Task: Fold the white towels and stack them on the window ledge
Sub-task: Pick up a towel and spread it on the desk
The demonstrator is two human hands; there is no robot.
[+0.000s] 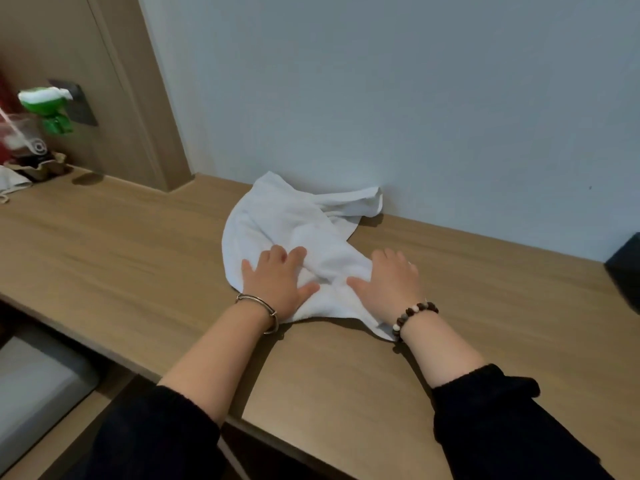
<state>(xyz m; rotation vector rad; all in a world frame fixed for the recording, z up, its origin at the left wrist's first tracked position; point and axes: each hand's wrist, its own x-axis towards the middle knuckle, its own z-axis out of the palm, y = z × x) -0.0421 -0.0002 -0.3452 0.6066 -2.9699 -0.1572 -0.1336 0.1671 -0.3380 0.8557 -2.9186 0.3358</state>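
Pale wall (381,81), wood ledge (138,258) below, crumpled towel (277,220) on it touching the wall, left hand (277,282) and right hand (388,282) flat on its near end, fingers spread, tips hard to see, dark object (627,268) cut off right, green thing (52,109) blurred left

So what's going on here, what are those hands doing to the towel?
A person is working on a white towel that lies on the wooden ledge by the wall. The left hand and the right hand both press flat on its near part, fingers spread. The towel is crumpled and bunched, not folded yet, and its far corner leans against the wall. No stack of folded towels is in view.
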